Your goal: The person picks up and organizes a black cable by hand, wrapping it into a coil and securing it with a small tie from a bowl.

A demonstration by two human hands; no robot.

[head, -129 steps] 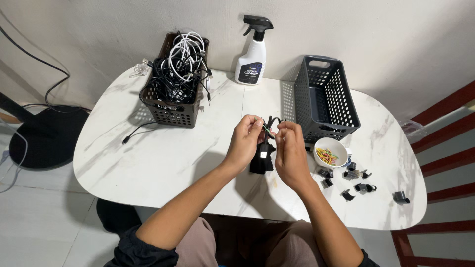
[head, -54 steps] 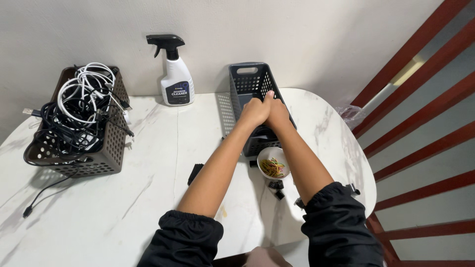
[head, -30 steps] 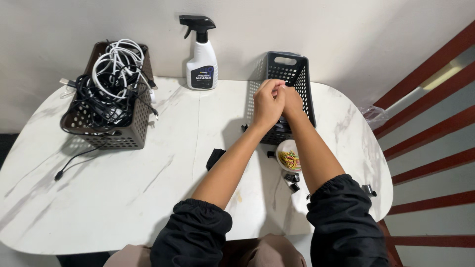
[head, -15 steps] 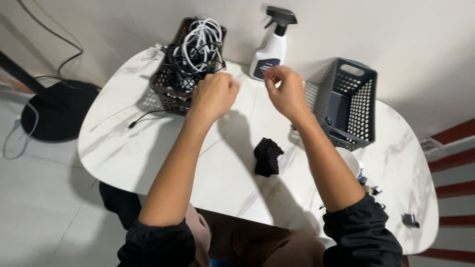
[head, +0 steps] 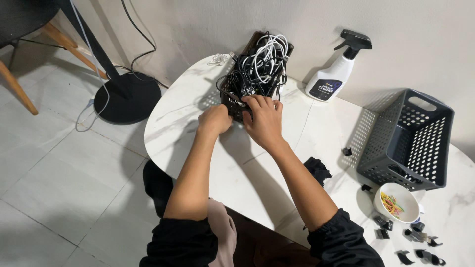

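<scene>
Reaching across the white marble-look table [head: 198, 123], we set both hands at the near end of the brown perforated basket [head: 228, 96], which stands at the table's far left edge, close to the wall. Our left hand [head: 214, 119] is curled against the basket's near wall, fingers folded under so that we cannot tell whether they grip the rim or only press on it. Our right hand [head: 263, 118] lies with fingers spread and bent over the rim, the tips dipping among the tangled cables [head: 257, 69]; whether any cord is pinched is hidden.

The cables are a heap of black cords with a few white loops on top, rising above the rim and spilling over one side. We judge them light, limp and springy, and likely to snag on one another if one is drawn out by its free end; a hold on a coiled section or near a plug would probably lift more cleanly. The basket looks stiff, light plastic, best steadied by its walls.

Elsewhere on the table stand a white spray bottle [head: 332, 74], an open grey basket [head: 413, 141], a small black bundle [head: 317, 169], a white bowl of coloured rubber bands [head: 397, 202] and scattered black clips [head: 413, 242].
</scene>
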